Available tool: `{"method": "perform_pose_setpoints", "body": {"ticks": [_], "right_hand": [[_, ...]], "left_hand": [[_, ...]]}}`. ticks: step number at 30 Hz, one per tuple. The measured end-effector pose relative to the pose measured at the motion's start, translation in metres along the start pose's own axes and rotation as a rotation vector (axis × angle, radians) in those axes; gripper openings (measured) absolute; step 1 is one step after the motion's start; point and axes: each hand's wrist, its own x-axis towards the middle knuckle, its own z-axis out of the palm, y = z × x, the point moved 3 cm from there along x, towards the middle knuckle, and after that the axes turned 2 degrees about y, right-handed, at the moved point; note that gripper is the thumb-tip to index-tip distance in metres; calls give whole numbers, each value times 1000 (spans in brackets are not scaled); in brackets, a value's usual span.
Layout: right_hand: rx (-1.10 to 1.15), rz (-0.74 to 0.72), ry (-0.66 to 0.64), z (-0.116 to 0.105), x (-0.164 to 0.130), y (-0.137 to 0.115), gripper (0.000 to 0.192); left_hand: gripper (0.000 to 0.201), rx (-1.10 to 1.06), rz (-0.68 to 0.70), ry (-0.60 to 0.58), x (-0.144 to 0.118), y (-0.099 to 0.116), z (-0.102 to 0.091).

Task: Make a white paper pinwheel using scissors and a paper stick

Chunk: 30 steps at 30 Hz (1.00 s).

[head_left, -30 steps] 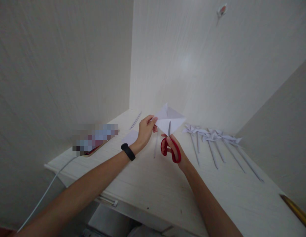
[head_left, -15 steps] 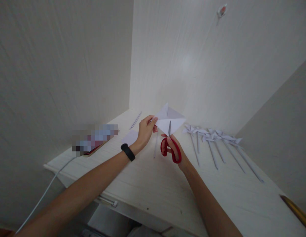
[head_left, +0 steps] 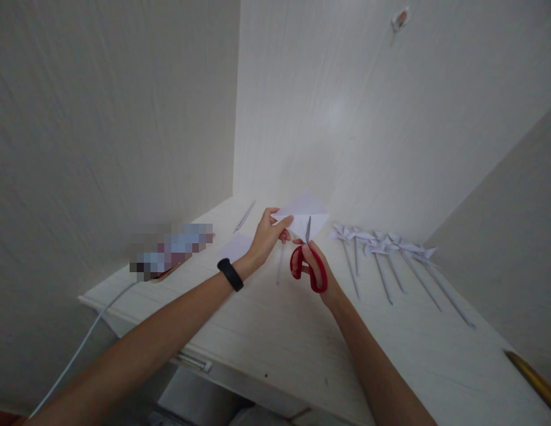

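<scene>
Near the middle of the frame the left hand [head_left: 267, 235] pinches the left corner of a folded white paper [head_left: 302, 214] between thumb and fingertips, holding it up off the pale wooden surface [head_left: 279, 331]. Just below and to the right, the right hand [head_left: 318, 269] is closed through the loops of red-handled scissors [head_left: 307, 263], whose blades point upward into the lower edge of the paper; how far the blades are parted cannot be made out. A black band [head_left: 231, 274] sits on the left wrist. To the right of centre a row of white paper pinwheels [head_left: 382, 248] lies flat on the surface. Left of the hands lies a blurred-out object [head_left: 171, 248], with a white cable [head_left: 80, 349] trailing toward the lower left.
</scene>
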Motion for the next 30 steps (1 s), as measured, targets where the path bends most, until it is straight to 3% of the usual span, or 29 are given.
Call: {"method": "perform_pose_setpoints", "body": {"ticks": [4,11,30], "right_hand": [[-18,-26,-7,-1,0,-2,37],[-17,-35,-2,0,0,-3,36],[-26,-36,1,2,-1,-5,37]], "left_hand": [[36,-50,-65,-81,-5,1,7],[25,75,-1,-251,-5,-5,11],[26,102,7,-256,-3,-6,11]]}}
